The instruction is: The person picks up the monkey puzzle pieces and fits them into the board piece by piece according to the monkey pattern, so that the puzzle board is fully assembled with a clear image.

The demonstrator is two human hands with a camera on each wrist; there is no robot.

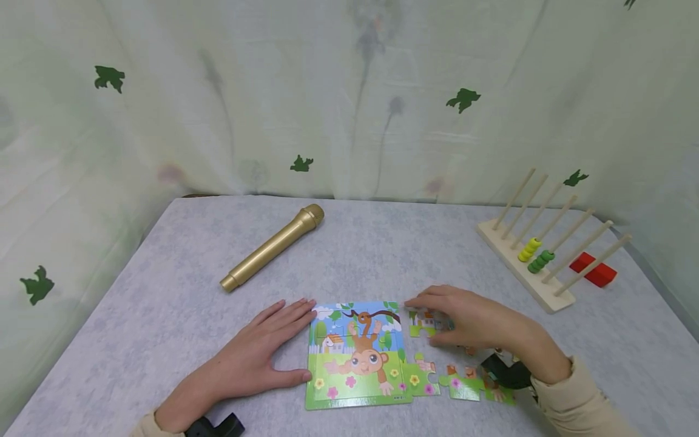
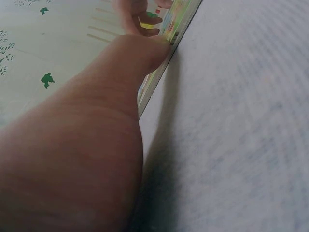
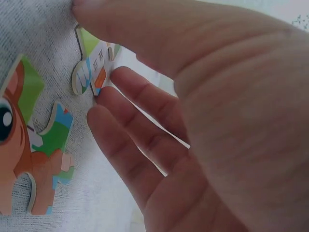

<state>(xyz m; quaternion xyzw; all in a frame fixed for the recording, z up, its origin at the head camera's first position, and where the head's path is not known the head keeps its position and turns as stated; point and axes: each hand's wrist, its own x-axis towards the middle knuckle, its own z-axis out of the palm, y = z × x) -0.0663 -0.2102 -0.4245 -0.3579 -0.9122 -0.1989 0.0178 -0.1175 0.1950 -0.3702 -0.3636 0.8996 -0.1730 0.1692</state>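
A square jigsaw puzzle board [image 1: 360, 358] with a monkey hanging from a branch lies flat on the table. My left hand [image 1: 262, 349] rests at its left side, fingers extended, with fingertips and thumb right at the edge. To the right of the board lies a loose puzzle piece [image 1: 417, 321] with a house on it. My right hand [image 1: 469, 318] arches over this house piece [image 3: 94, 63], its thumb and loosely bent fingers spread around it. Several more puzzle pieces [image 1: 464, 388] lie below and under the right hand, including a monkey-face piece [image 3: 14, 125].
A gold microphone [image 1: 273, 247] lies diagonally at the back left. At the right stands a wooden peg rack [image 1: 524, 267] with yellow beads [image 1: 529, 249] and green beads [image 1: 541, 261]. A red block [image 1: 593, 269] sits beside it. A patterned curtain [image 1: 338, 97] hangs behind the table.
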